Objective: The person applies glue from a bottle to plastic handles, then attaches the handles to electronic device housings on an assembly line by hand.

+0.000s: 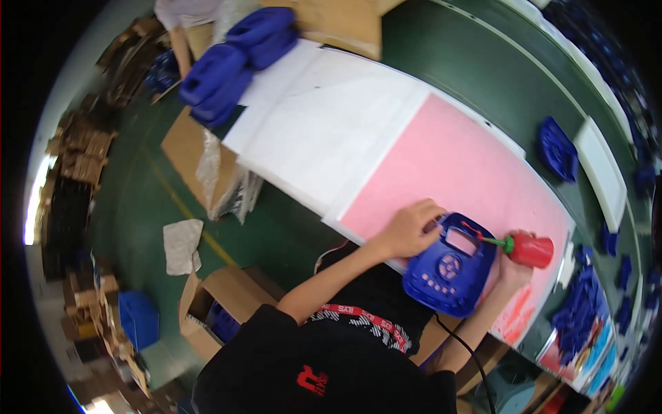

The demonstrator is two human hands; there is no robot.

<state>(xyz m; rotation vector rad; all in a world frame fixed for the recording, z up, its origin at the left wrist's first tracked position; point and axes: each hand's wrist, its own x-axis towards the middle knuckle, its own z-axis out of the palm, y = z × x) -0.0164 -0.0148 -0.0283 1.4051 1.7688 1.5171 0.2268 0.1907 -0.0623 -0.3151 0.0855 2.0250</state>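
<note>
Now the left hand (pixel 407 231) presses its fingers together on the top left edge of a blue panel (pixel 448 265) lying on the pink mat (pixel 441 165) of the table (pixel 331 131). The right hand (pixel 514 265) is wrapped around a red screwdriver (pixel 527 250), its tip on the panel.
</note>
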